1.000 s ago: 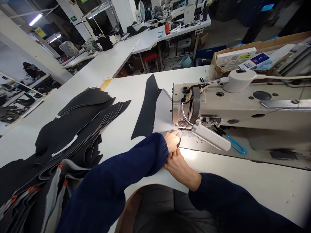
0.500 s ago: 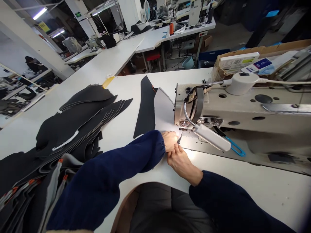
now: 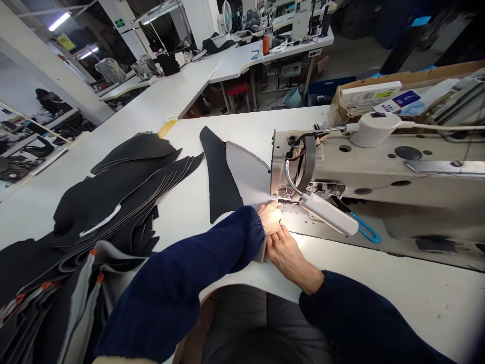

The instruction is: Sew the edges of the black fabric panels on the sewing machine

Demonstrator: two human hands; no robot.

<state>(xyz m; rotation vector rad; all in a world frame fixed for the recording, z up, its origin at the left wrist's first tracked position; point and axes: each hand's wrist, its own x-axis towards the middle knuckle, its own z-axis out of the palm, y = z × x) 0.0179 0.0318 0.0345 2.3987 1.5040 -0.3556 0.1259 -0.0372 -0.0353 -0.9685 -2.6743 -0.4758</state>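
Observation:
A grey fabric piece (image 3: 248, 174), joined to a black piece (image 3: 221, 177), lies on the white table left of the sewing machine (image 3: 364, 162). The grey piece reaches the lit needle area (image 3: 285, 194). My left hand (image 3: 270, 217) is closed on the fabric just in front of the needle area, its fingertips partly hidden. Touching it from the lower right, my right hand (image 3: 290, 253) has its fingers bent together at the fabric's near edge. A grey edge hangs below my left hand.
Stacked black pieces (image 3: 102, 197) and grey-lined pieces (image 3: 85, 283) cover the left side. A white lamp (image 3: 329, 212) and blue-handled tool (image 3: 367, 230) are by the machine. Behind stands a cardboard box (image 3: 337, 103). Another person (image 3: 51, 101) sits far left.
The joined fabric has turned, its far end swinging left and its lower part showing below my left hand. Both hands have shifted slightly to the right.

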